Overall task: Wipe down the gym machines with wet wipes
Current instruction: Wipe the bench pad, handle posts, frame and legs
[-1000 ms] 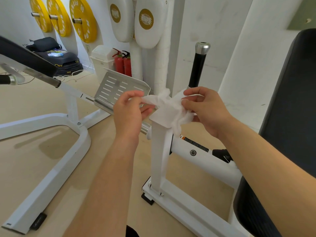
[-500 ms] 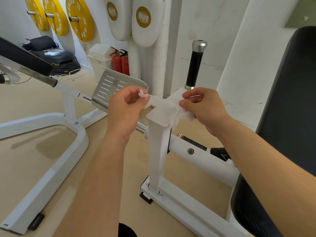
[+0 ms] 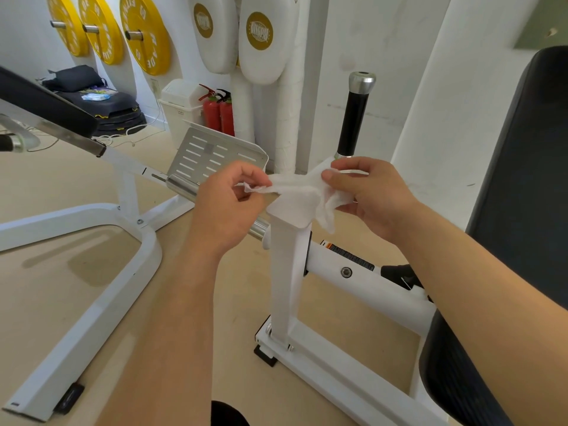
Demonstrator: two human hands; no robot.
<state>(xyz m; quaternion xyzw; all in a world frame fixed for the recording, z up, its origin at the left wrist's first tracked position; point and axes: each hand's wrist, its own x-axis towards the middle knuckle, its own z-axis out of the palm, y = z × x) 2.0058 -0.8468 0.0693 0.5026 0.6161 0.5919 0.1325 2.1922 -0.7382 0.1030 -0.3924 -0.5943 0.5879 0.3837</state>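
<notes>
Between the two hands the wet wipe is stretched sideways: left hand pinching one end, right hand pinching the other, bunched end. Both ends vanish under the fingers, and it's white on white, so I honestly can't tell if it touches the flat top of the white post right below. The wipe looks thin and crinkly, with a ragged flap dangling under the right hand. Behind that hand a black handle with a shiny metal cap sticks up, its base hidden. Left of the grip there's a slotted metal plate; far right, a black pad, cut off.
</notes>
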